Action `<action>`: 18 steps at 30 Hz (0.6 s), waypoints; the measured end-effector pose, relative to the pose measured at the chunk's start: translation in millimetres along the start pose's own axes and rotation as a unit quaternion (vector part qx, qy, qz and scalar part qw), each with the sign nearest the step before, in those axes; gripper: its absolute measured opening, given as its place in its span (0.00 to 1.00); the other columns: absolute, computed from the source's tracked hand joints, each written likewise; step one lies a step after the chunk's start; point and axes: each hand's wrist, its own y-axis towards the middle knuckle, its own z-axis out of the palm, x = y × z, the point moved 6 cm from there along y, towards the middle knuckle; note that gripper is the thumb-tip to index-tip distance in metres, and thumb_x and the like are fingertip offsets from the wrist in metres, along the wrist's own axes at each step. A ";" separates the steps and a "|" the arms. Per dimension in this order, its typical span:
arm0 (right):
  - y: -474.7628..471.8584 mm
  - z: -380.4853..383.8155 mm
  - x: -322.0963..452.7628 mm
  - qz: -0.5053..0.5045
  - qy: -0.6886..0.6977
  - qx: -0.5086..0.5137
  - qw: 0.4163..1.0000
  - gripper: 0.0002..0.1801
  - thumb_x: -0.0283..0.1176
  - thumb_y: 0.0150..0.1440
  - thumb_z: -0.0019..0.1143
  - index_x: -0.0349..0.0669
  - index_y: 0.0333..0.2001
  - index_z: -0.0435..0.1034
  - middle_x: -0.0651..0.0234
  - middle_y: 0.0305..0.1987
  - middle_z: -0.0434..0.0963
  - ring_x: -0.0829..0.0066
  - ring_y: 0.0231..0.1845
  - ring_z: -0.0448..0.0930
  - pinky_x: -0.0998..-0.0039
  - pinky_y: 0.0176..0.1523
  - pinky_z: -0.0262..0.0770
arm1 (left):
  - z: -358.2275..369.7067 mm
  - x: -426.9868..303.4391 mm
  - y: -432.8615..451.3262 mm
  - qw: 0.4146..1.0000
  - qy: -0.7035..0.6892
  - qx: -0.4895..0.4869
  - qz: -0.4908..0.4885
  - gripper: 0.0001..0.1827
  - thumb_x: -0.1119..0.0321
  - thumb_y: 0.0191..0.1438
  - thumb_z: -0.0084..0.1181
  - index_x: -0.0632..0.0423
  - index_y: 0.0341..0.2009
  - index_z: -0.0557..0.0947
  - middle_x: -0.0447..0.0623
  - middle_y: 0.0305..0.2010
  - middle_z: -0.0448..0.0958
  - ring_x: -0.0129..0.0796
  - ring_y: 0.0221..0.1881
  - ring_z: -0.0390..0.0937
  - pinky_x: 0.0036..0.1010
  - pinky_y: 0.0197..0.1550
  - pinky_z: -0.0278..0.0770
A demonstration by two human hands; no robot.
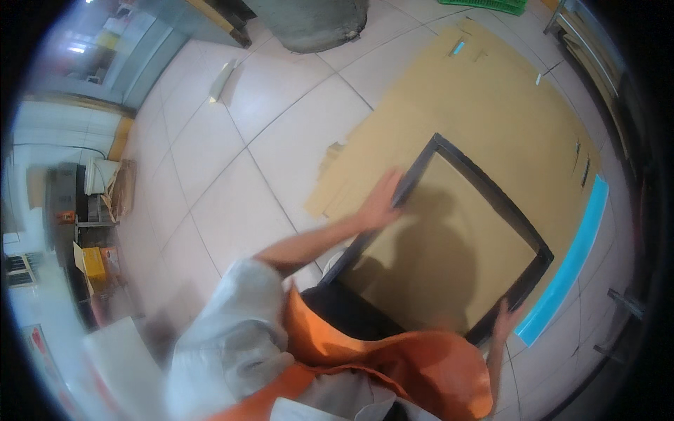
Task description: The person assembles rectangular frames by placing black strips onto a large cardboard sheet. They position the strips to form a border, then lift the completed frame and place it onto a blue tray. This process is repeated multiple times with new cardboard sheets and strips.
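A black rectangular frame (489, 192) stands over a large sheet of brown cardboard (474, 94) on the tiled floor. My left hand (382, 205) rests against the outer left side of the frame, its fingers on the dark edge; whether they grip it is unclear. At the lower right, my right hand (505, 318) touches the frame's other side, blurred, with its fingers spread upward. Cardboard and my shadow show through the middle of the frame. The orange apron (421, 358) hides the frame's nearest part. A bright blue strip (568, 268) lies along the cardboard's right edge.
A large grey container (316, 23) stands at the top, with a green plastic crate (489, 4) to its right. A small pale strip (222, 81) lies on the tiles. Shelving with boxes (95, 268) lines the left; metal racks (590, 52) edge the right.
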 end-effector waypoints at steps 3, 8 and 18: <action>-103.8 30.9 -19.5 0.061 0.334 0.035 0.940 0.34 0.33 0.53 0.51 0.30 0.58 0.49 0.55 0.56 0.60 0.60 0.55 0.62 0.68 0.58 0.57 | -14.0 10.3 -122.7 0.992 -0.045 0.052 -0.107 0.36 0.66 0.42 0.55 0.58 0.57 0.59 0.63 0.56 0.60 0.54 0.60 0.54 0.38 0.62 0.49; -145.1 56.9 -32.2 0.254 0.388 0.001 0.886 0.31 0.32 0.51 0.50 0.31 0.56 0.52 0.56 0.52 0.63 0.62 0.52 0.64 0.68 0.55 0.59 | -10.3 39.0 -224.7 0.921 -0.238 0.124 -0.284 0.31 0.61 0.46 0.56 0.57 0.54 0.64 0.56 0.49 0.69 0.45 0.54 0.64 0.34 0.57 0.59; -142.4 9.3 -57.5 0.295 0.339 -0.075 0.890 0.26 0.28 0.47 0.48 0.33 0.51 0.58 0.60 0.44 0.69 0.66 0.45 0.69 0.68 0.49 0.65 | -53.3 7.2 -90.4 0.985 -0.121 0.108 -0.054 0.25 0.59 0.53 0.45 0.61 0.52 0.66 0.61 0.51 0.66 0.49 0.54 0.63 0.35 0.56 0.59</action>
